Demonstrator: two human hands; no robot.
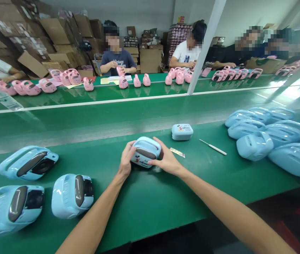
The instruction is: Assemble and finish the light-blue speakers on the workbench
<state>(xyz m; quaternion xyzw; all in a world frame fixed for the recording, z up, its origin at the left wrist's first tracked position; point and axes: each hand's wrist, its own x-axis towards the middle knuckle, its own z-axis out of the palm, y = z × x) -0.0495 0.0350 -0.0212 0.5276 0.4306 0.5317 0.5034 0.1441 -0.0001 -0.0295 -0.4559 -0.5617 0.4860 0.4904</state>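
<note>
Forearms (93,215) converge on a blue case (145,152) clasped between 2 hands (169,159).

We look through one camera, which is worn on the person's head. It faces forward and also downward, over the near green bench (144,201). The forearms (94,218) enter our view from the bottom, and the left hand (126,157) with the right hand (169,158) are close to us, around the middle. Our view is wide: it reaches across the far bench (107,94) to the workers (118,63) opposite and the cardboard boxes (30,30) behind them.
</note>
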